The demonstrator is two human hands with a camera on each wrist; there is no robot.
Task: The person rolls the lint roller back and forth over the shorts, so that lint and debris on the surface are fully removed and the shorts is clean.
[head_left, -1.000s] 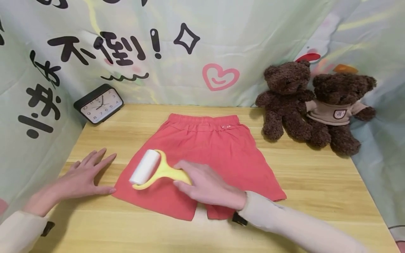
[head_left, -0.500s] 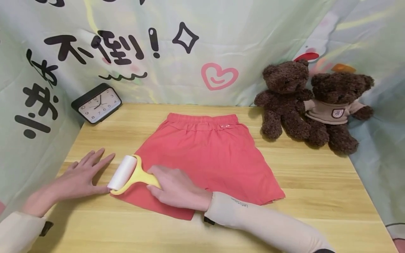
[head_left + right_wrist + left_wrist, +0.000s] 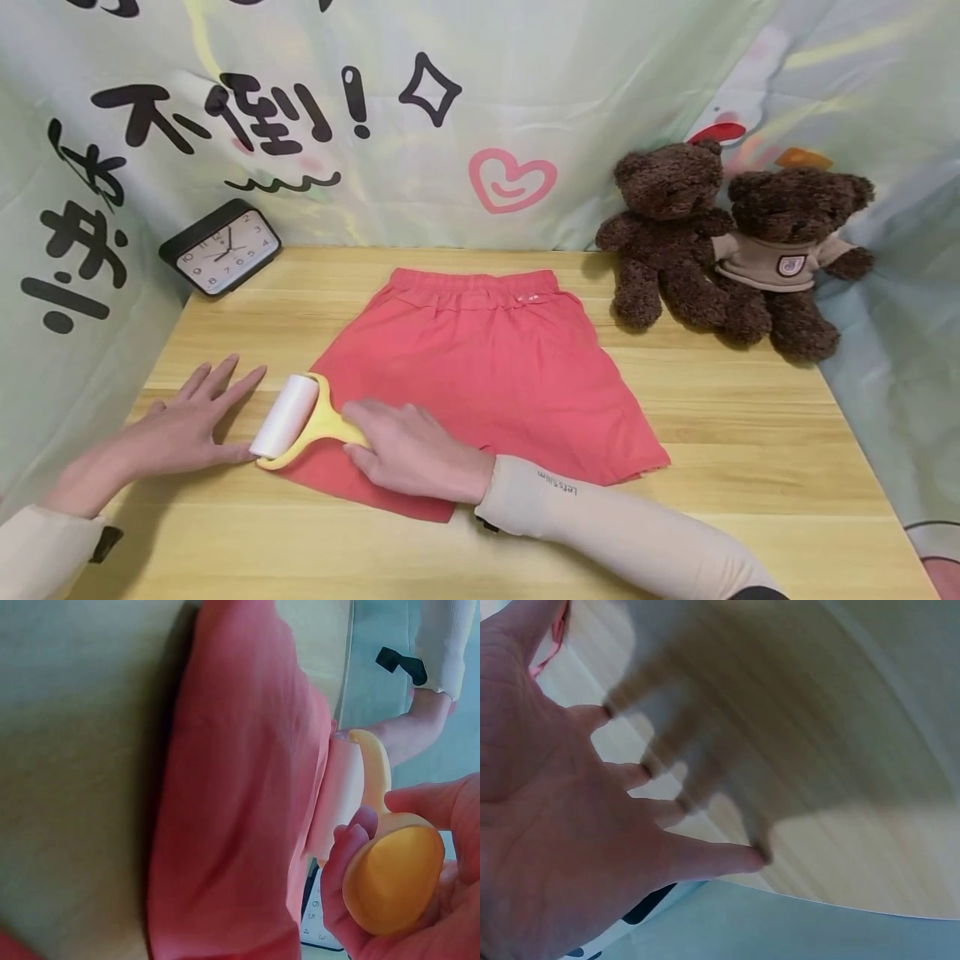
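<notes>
Shorts (image 3: 480, 358) are apparently being rolled at left, roller (image 3: 324, 425) gripped by right hand (image 3: 412, 448), left hand (image 3: 180, 433) spread; a rightward stroke seems needed.

Layout, as we see it from the head view. We find the shorts (image 3: 487, 367) mid-table, waistband (image 3: 476, 282) to the back, leg ends to the front. The roller (image 3: 285, 417) sits on their front left edge, handle pointing right into the right hand (image 3: 408, 450), which is over the shorts. We place the left hand (image 3: 187, 427) on the table (image 3: 750, 517), left of the roller, thumb just beside it. Clock (image 3: 223, 247): back left corner. Two bears (image 3: 667, 237): side by side, back right. We note the curtain (image 3: 360, 208) behind everything.
</notes>
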